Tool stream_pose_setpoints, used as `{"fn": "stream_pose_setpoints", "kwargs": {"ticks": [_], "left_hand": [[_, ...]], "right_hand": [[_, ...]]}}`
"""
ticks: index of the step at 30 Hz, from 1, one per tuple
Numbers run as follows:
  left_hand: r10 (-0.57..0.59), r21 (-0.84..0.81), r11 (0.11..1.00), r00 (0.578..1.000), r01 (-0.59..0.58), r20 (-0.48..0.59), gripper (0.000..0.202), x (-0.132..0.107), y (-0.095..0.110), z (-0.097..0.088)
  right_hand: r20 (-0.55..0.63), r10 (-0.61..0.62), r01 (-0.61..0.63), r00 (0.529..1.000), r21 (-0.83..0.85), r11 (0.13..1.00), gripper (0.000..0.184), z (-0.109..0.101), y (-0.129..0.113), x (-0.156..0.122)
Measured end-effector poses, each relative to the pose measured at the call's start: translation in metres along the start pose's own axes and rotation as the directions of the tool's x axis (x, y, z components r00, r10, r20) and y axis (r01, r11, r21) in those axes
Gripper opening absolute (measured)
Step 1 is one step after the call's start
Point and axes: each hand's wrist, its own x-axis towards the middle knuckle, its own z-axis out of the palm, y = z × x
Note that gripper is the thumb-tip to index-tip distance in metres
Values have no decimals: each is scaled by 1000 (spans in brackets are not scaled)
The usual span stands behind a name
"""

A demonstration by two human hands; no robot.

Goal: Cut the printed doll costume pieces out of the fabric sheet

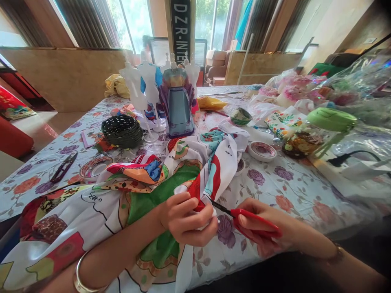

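A large printed fabric [183, 175], white with green, red and blue patterns, lies bunched across the table and under my left arm. My left hand [191, 219] pinches a folded edge of it near the front of the table. In my right hand [259, 226] are red-handled scissors [241, 215], their dark blades pointing left at the fabric edge beside my left fingers. The blade tips meet the cloth; whether they have cut into it is hidden by the folds.
Behind the fabric stand white mini mannequins [134, 87], one in a blue-purple dress [179, 110]. A dark woven basket [122, 130], thread snips [64, 167] and tape rolls [262, 151] lie around. At right are a green-lidded jar [330, 120] and plastic-wrapped items [293, 87].
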Motion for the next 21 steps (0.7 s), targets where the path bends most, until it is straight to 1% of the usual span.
{"fn": "stream_pose_setpoints", "kwargs": {"ticks": [2, 6, 8, 10, 13, 15, 17, 18, 19, 20, 21], "left_hand": [[-2, -3, 1000, 1000, 2, -9, 10, 1, 0, 0], [-24, -21, 999, 1000, 24, -11, 8, -4, -1, 2], [-55, -25, 998, 998, 55, 7, 13, -8, -3, 2], [-114, -35, 993, 992, 116, 52, 10, -11, -6, 2], [-238, -56, 968, 965, 245, 110, 12, -14, -10, 2], [-313, -60, 945, 941, 322, 126, 16, -14, -11, 3], [-385, -57, 915, 906, 400, 177, 19, -14, -11, 4], [-423, -45, 896, 878, 443, 223, 19, -14, -11, 5], [-463, -25, 873, 842, 488, 277, 20, -13, -11, 5], [-507, 4, 844, 795, 537, 332, 21, -13, -11, 6], [-554, 39, 809, 739, 587, 382, 23, -12, -11, 7]], "right_hand": [[38, 31, -29, 999, -45, 999, 66, -3, -4, -2], [116, 11, 3, 993, -125, 992, 64, -6, -10, -4], [105, -4, 20, 994, -153, 988, 62, -5, -11, -3], [73, -48, 59, 996, -166, 984, 62, -4, -11, -1], [14, -127, 127, 992, -177, 976, 63, -6, -9, 0], [-9, -139, 136, 990, -182, 974, 62, -9, -10, -2], [-15, -140, 135, 990, -171, 976, 61, -12, -12, -7], [-19, -137, 132, 990, -163, 978, 61, -14, -15, -11], [-24, -130, 125, 991, -157, 980, 61, -16, -17, -16], [-30, -123, 117, 992, -155, 981, 62, -18, -20, -20], [-45, -126, 117, 991, -165, 979, 64, -21, -23, -25]]}}
